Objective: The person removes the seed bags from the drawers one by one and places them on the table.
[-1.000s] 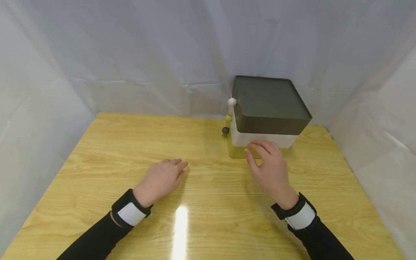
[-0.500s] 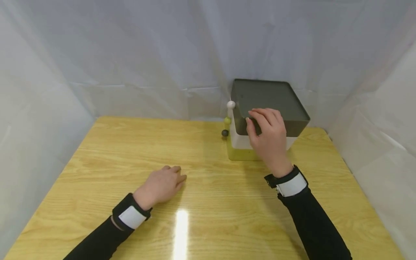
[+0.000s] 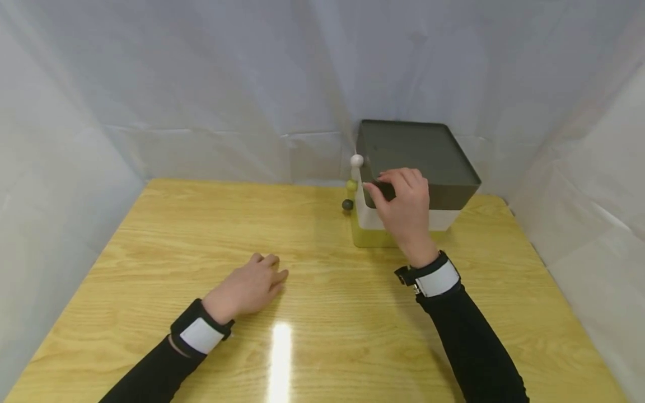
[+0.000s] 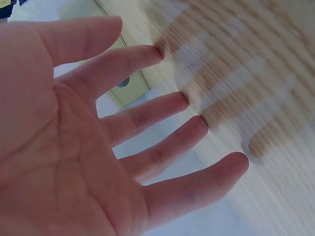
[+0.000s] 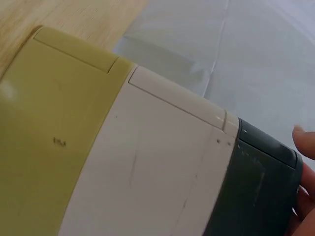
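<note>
A three-tier box [image 3: 419,154] stands at the back right of the table, dark grey on top, white in the middle and olive green below. Its left side carries a white ball knob [image 3: 356,160], a green one [image 3: 351,184] and a dark one [image 3: 347,205]. My right hand [image 3: 403,207] is raised before the box's front left, thumb and fingers curved and apart with nothing between them. In the right wrist view its fingers show at the edge of the dark tier [image 5: 251,189]. My left hand [image 3: 247,288] has its fingertips down at the wooden table, fingers spread and holding nothing.
The wooden table [image 3: 201,224] extends left of the box and in front of it. White sheeting [image 3: 227,84] hangs behind the table and along both sides. Both wrists wear black bands [image 3: 434,280] with white patches.
My right hand has risen from in front of the white tier to the dark top tier, then shifted left towards the knobs. The left hand stays nearly in place. The box has not moved.
</note>
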Tool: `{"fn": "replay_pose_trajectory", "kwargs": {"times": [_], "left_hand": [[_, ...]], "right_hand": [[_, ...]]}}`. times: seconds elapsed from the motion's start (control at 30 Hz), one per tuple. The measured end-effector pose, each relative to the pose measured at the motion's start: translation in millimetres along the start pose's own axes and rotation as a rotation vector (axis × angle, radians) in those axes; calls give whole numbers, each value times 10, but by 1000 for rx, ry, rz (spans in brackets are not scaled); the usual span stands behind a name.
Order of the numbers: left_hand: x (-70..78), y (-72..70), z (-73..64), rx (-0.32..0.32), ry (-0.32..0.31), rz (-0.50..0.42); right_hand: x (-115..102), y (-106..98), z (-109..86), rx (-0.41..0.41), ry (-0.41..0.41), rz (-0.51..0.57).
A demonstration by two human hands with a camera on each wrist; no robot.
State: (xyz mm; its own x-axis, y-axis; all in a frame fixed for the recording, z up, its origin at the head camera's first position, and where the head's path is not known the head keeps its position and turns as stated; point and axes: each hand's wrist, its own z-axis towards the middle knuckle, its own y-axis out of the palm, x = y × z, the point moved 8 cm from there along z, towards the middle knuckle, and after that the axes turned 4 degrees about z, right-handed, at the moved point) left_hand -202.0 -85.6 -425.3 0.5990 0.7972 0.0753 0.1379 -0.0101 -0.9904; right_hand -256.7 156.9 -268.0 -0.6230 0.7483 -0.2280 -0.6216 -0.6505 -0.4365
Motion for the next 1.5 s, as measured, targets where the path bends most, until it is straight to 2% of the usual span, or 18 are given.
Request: {"fn": "replay_pose_trajectory", "kwargs": {"times": [0.27,0.83,1.03,1.3,1.5], "left_hand": [[14,3,4,6,17,-2],[15,-4,-5,-6,18,-17],[-17,2,-9,-21,16,-68],[-81,36,-1,-66,17,-119],[-180,-17,38,-72,29,-180]], "right_hand": [[-13,-8,-37,63,36,36],[-38,-47,-133,86,45,152],[-101,-89,-167,89,37,190],[-315,-225,-179,112,-10,246],[-545,-372,-113,78,-25,307]]}}
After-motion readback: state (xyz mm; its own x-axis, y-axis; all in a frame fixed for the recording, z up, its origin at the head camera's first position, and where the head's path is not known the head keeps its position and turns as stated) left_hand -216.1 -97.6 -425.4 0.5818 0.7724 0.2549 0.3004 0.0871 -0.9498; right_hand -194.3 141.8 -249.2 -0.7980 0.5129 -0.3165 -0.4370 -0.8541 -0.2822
